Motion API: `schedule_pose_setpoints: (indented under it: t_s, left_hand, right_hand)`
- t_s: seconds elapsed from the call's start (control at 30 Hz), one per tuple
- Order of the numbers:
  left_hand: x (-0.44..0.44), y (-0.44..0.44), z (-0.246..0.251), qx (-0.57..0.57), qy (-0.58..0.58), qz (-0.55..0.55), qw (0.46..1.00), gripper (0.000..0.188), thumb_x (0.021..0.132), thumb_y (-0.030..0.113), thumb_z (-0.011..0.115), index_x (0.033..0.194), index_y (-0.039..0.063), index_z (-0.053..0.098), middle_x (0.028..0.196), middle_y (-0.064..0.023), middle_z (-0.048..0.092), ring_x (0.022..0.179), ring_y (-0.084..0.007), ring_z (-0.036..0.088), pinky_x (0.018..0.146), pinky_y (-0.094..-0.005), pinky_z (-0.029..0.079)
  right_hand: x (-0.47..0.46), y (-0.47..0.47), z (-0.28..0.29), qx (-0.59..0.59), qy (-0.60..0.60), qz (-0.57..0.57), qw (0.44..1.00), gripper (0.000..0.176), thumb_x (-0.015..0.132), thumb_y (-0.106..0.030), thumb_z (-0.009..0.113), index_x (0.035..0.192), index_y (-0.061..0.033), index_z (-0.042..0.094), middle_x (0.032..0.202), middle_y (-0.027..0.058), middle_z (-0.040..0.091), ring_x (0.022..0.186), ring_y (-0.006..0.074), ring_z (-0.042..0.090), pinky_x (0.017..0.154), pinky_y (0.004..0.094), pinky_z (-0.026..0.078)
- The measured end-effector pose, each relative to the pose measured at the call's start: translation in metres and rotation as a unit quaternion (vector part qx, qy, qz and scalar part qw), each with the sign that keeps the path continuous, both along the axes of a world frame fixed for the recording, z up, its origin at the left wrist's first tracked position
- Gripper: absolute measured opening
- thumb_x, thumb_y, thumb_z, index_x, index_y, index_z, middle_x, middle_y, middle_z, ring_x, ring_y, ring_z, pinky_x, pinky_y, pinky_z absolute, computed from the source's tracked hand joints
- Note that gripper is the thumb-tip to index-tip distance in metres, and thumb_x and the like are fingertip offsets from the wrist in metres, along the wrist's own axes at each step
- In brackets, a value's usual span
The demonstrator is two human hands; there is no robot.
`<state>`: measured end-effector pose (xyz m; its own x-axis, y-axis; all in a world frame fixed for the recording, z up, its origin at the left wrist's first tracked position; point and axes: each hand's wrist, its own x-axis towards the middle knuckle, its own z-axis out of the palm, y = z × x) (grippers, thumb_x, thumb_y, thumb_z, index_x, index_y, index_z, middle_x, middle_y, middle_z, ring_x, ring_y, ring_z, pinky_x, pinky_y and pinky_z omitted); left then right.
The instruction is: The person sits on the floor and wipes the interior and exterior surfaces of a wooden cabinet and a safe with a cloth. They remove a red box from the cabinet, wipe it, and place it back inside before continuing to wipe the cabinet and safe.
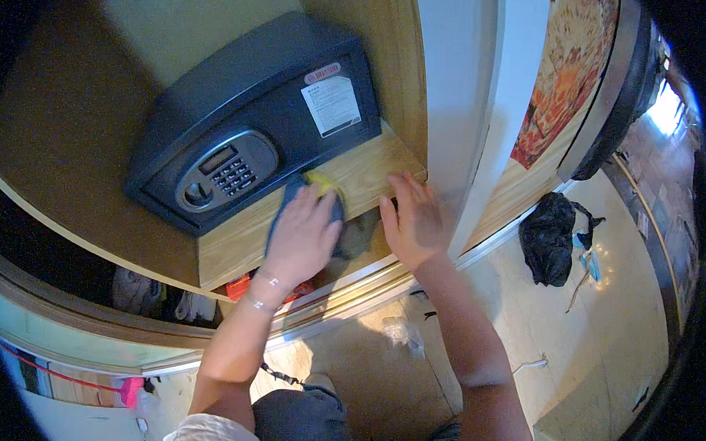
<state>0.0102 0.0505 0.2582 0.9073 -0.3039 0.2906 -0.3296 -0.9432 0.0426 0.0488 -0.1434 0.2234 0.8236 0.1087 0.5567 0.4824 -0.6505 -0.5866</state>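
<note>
A dark electronic safe [254, 118] with a keypad and a white label stands on a wooden shelf [362, 167] inside a cabinet. In front of the safe, my left hand [306, 234] presses down on a dark blue and yellow cloth [283, 209] lying over the shelf's front part; its fingers are slightly blurred. Over to the right, my right hand [413, 218] rests with spread fingers at the shelf's front edge near the side panel, holding nothing. The cloth's underside is hidden.
Below the shelf, a red item [239, 286] and folded fabric [136, 290] lie in the cabinet. A metal sliding track [356, 285] runs along its bottom front. On the floor are a black plastic bag [547, 238], clear plastic [404, 335] and, at left, a pink-headed tool [130, 391].
</note>
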Motion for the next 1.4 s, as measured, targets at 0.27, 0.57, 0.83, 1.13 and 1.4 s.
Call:
schedule_pose_setpoints:
  t_s: [0.27, 0.57, 0.83, 1.13, 1.4]
  left_hand:
    - [-0.015, 0.001, 0.0, 0.022, -0.012, 0.066, 0.998, 0.048, 0.091, 0.022, 0.05, 0.133, 0.001, 0.044, 0.138, -0.0266, 0.04, 0.129, -0.0441, 0.037, 0.107, -0.0467, 0.031]
    - [0.081, -0.068, -0.013, 0.012, -0.01, -0.066, 0.998, 0.056, 0.089, 0.031, 0.05, 0.137, 0.006, 0.041, 0.141, -0.0253, 0.037, 0.132, -0.0443, 0.033, 0.107, -0.0495, 0.029]
    - [0.059, -0.039, -0.01, -0.057, -0.008, -0.063, 0.996, 0.06, 0.086, 0.033, 0.054, 0.135, 0.0, 0.041, 0.138, -0.0293, 0.038, 0.129, -0.047, 0.035, 0.109, -0.0468, 0.029]
    - [-0.067, 0.093, -0.002, -0.027, -0.011, 0.175, 0.984, 0.064, 0.086, 0.04, 0.058, 0.133, -0.002, 0.044, 0.135, -0.0314, 0.041, 0.126, -0.046, 0.04, 0.107, -0.0461, 0.031]
    - [-0.059, 0.077, -0.007, -0.016, -0.029, 0.226, 0.974, 0.063, 0.088, 0.042, 0.052, 0.133, -0.002, 0.044, 0.137, -0.0316, 0.04, 0.129, -0.0474, 0.036, 0.108, -0.0488, 0.028]
  right_hand:
    - [0.008, -0.005, -0.003, -0.044, 0.006, 0.026, 0.999, 0.039, 0.089, -0.025, 0.054, 0.122, -0.0035, 0.051, 0.121, 0.0182, 0.058, 0.114, 0.0349, 0.054, 0.097, 0.0476, 0.04]
    - [0.007, -0.006, 0.01, 0.008, 0.062, 0.001, 0.998, 0.054, 0.089, -0.024, 0.055, 0.136, -0.0052, 0.037, 0.111, 0.019, 0.06, 0.1, 0.0358, 0.059, 0.085, 0.0486, 0.045]
    - [-0.005, 0.003, 0.015, -0.03, 0.033, -0.017, 0.999, 0.046, 0.089, -0.029, 0.056, 0.127, -0.0038, 0.049, 0.108, 0.0156, 0.063, 0.099, 0.0322, 0.06, 0.088, 0.0489, 0.043]
    - [-0.018, 0.072, -0.014, -0.054, -0.076, 0.094, 0.991, 0.044, 0.086, -0.033, 0.058, 0.116, -0.0011, 0.055, 0.124, 0.0158, 0.055, 0.121, 0.0315, 0.047, 0.106, 0.0487, 0.029]
    - [-0.018, 0.08, -0.026, -0.079, -0.117, 0.062, 0.988, 0.041, 0.082, -0.031, 0.063, 0.112, -0.0052, 0.056, 0.122, 0.0135, 0.055, 0.12, 0.0321, 0.047, 0.102, 0.0492, 0.035]
